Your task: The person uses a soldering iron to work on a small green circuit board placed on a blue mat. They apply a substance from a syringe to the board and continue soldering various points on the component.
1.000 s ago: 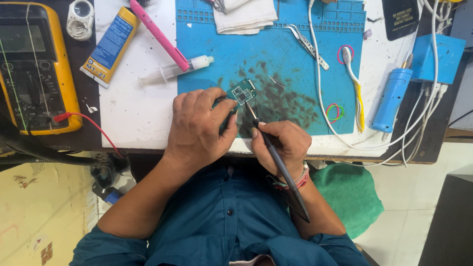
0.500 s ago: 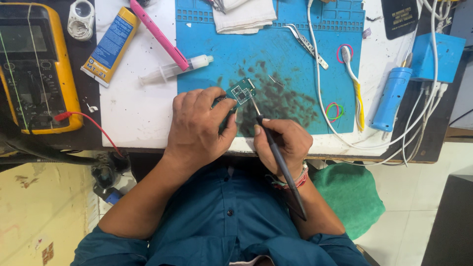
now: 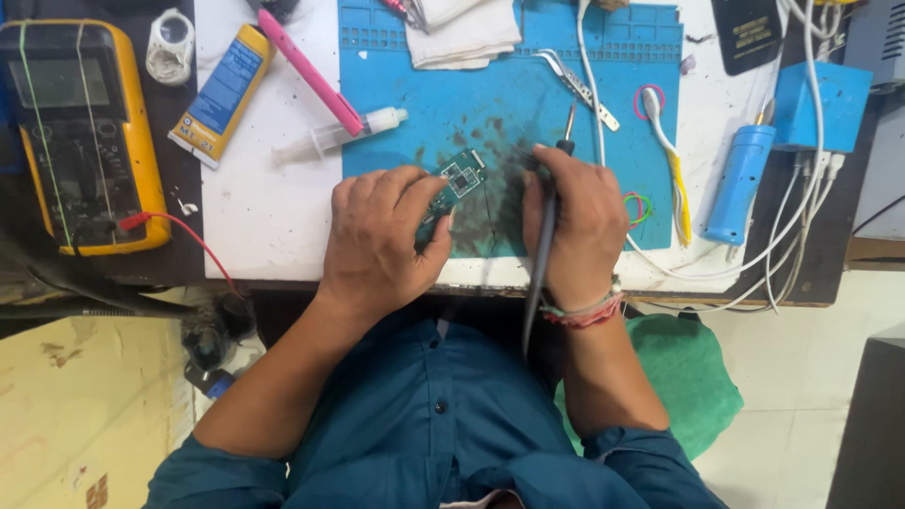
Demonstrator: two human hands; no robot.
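Two hands at the counter's near edge: left hand [image 3: 382,240] grip pins the circuit board [image 3: 454,181] flat on the blue mat [image 3: 528,104]. Right hand [image 3: 575,221] grip is clenched on the soldering iron [image 3: 549,212], tip raised clear of the board.

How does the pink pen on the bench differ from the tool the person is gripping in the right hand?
The pink pen lies loose and slanted on the white bench top, touched by no one; the soldering iron is gripped in the right hand, tip pointing away over the blue mat. The pen is bright pink and cordless; the iron is dark, with a cord trailing back. Both are long and slim.
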